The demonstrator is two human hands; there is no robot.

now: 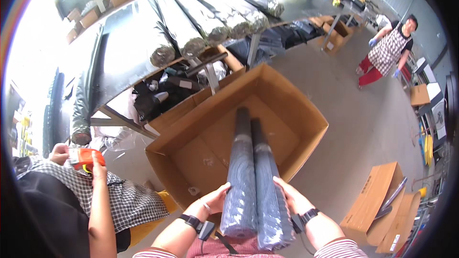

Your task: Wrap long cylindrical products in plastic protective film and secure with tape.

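Two long dark grey-blue ribbed rolls in clear plastic wrap lie side by side, slanting into a big open cardboard box (191, 136). My left hand (218, 198) grips the outer side of the left roll (240, 186), with the thumb along its edge. Against the outer side of the right roll (271, 196) presses my right hand (290, 198); most of its fingers are hidden behind that roll. The rolls' far ends reach over the box's inside, and their near ends are close to my body. A small white scrap (193, 190) is inside the box near its front corner.
Several wrapped rolls (193, 45) lie on a long black table (122, 62) beyond the box. At left, a person's hands hold an orange tape dispenser (88, 157). Another person (385, 50) stands at far right. Opened cardboard (373, 198) stands at lower right.
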